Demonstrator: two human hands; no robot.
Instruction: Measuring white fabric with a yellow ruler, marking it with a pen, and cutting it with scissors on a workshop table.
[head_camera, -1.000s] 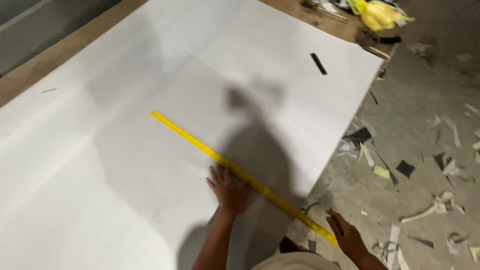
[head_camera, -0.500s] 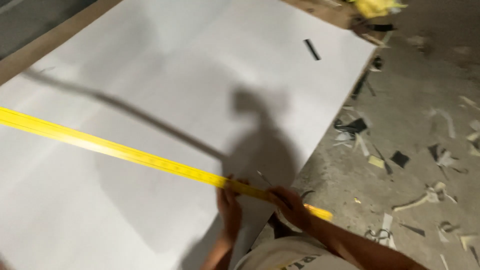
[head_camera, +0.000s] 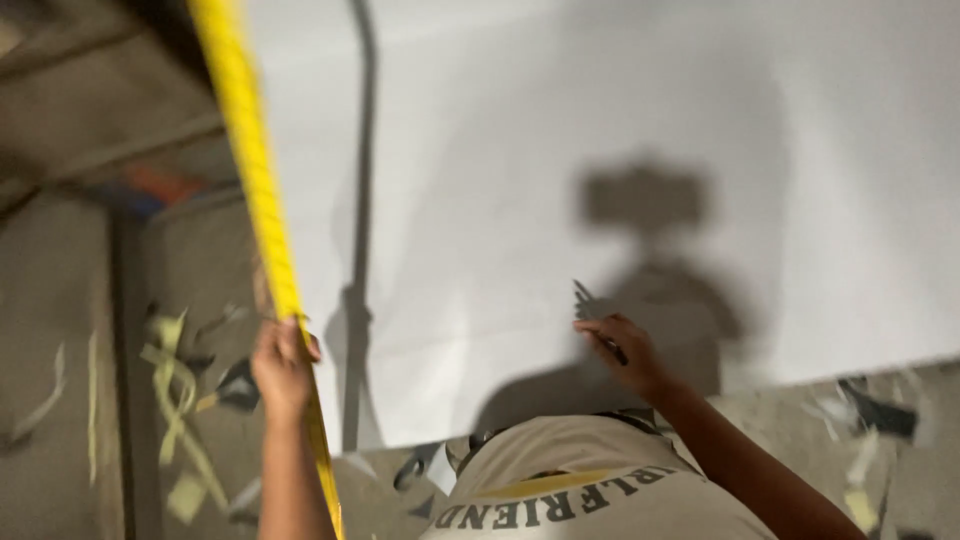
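From my remote seat: the left hand (head_camera: 283, 362) is closed in a grip around a long yellow measuring strip (head_camera: 252, 170) lifted along the left edge of the big white sheet (head_camera: 620, 130), while the right hand (head_camera: 622, 352) pinches a dark pencil-like marker (head_camera: 612, 349) against that sheet near its front edge. The strip looks airborne (not lying flat), so I judge it could swing or sag off line, and scraps littering the concrete floor (head_camera: 60, 330) might snag it.
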